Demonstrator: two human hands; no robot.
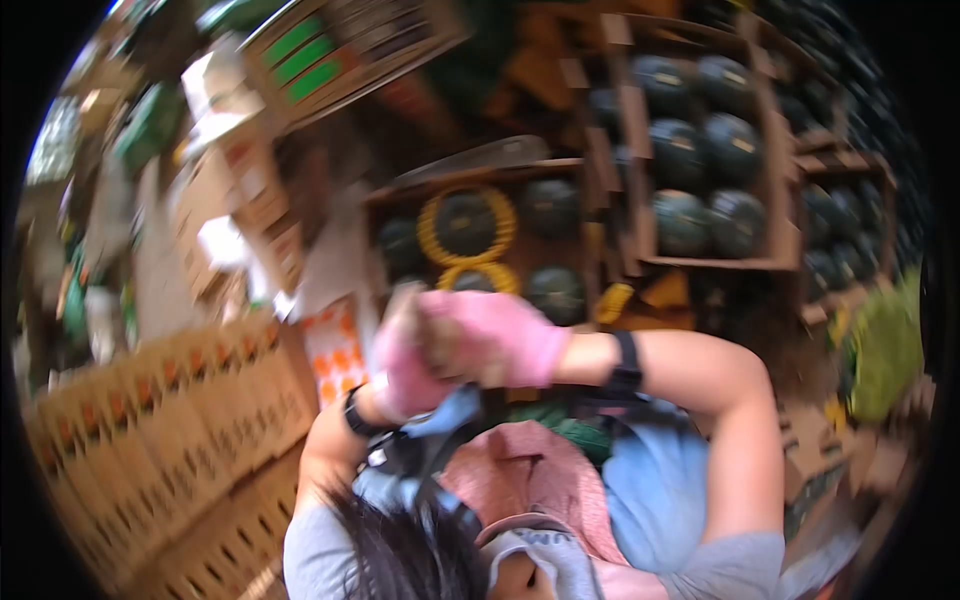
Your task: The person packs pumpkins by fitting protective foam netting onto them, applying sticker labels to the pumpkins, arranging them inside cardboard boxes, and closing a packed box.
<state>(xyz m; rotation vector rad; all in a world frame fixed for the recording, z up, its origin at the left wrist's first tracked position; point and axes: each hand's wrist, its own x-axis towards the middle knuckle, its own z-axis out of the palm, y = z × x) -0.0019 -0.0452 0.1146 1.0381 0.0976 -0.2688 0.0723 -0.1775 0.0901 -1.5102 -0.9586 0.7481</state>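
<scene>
Both of my hands wear pink gloves with grimy palms and meet in front of my chest, over the near edge of an open cardboard box. My right hand reaches across and overlaps my left hand. Motion blur smears the fingers, so whether anything sits between them cannot be made out. Just beyond the hands, the box holds several dark green round squash-like fruits. A yellow ring circles one fruit, and a second yellow ring lies nearer, partly hidden by my right glove.
To the right stand a taller box of dark green fruits and a smaller box of them. Flattened cardboard cartons are stacked at left. A green-marked carton is at the top, and a yellow-green bag at far right.
</scene>
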